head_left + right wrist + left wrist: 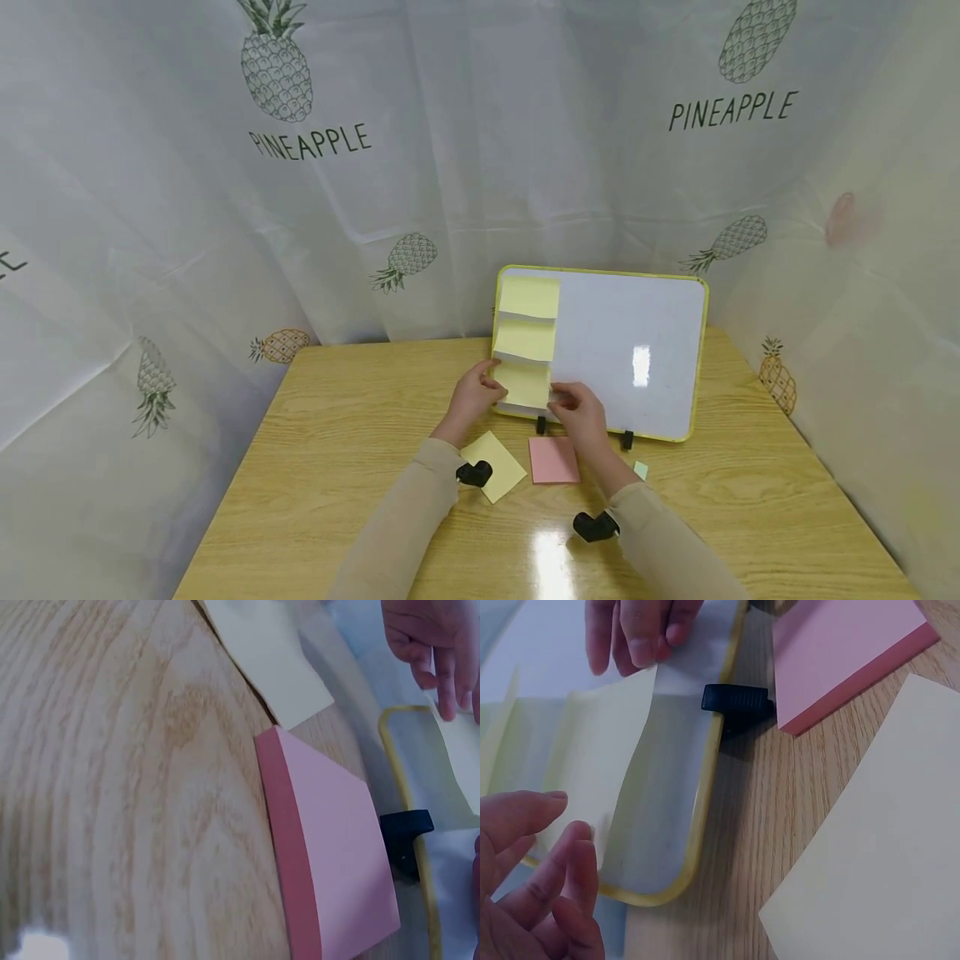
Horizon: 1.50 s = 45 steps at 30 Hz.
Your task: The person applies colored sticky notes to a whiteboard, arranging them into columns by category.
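Three yellow sticky notes are stacked in a column down the left side of a yellow-framed whiteboard (630, 350). The lowest sticky note (522, 383) lifts away from the board along its bottom edge. My left hand (472, 396) is at this note's left edge, thumb and fingers apart, fingertips touching or very near the paper. At the note's lower right corner, my right hand (583, 417) pinches the paper between thumb and finger. Above it hang the middle sticky note (523, 338) and the top sticky note (529, 296). The right wrist view cuts off most of the right hand.
On the wooden table (360, 417) lie a yellow sticky pad (504, 471), a thick pink sticky pad (553, 460) and a small pale green piece (641, 470). Black feet (627, 440) support the whiteboard's lower edge. A pineapple-print curtain (465, 167) hangs behind.
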Tool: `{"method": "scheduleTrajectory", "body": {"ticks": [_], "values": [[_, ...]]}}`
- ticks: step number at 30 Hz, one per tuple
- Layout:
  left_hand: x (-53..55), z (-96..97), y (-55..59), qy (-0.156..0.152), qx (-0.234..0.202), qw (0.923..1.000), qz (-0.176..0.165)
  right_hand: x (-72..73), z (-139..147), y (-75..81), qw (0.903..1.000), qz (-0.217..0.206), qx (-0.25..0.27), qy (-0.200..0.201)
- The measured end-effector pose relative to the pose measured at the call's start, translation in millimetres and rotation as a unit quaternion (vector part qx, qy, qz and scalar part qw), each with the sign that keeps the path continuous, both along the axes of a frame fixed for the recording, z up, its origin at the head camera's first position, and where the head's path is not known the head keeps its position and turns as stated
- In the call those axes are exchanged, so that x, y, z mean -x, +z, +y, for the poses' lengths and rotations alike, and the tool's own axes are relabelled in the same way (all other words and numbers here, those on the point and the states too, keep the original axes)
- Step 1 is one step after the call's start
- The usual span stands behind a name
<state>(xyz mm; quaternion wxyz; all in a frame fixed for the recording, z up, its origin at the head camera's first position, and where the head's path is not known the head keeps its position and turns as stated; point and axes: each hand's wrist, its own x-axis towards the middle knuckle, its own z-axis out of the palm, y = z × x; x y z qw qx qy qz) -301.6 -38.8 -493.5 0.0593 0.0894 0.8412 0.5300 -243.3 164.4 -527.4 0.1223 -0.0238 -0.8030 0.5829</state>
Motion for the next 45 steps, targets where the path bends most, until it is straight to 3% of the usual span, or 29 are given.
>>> {"method": "scheduleTrajectory", "body": {"ticks": [9, 22, 45], "values": [[-0.1, 7.4, 0.6, -0.018, 0.032, 0.9991, 0.022, -14.7, 12.2, 1.5, 0.9991, -0.014, -0.04, 0.008], [0.7, 21.3, 0.4, -0.047, 0.05, 0.997, 0.034, -36.8, 30.6, 1.8, 0.9912, 0.02, -0.119, 0.055], [-4.5, 49.0, 0.8, -0.096, 0.1, 0.9892, 0.046, -64.8, 44.2, -14.1, 0.9825, 0.03, -0.156, 0.096]]}}
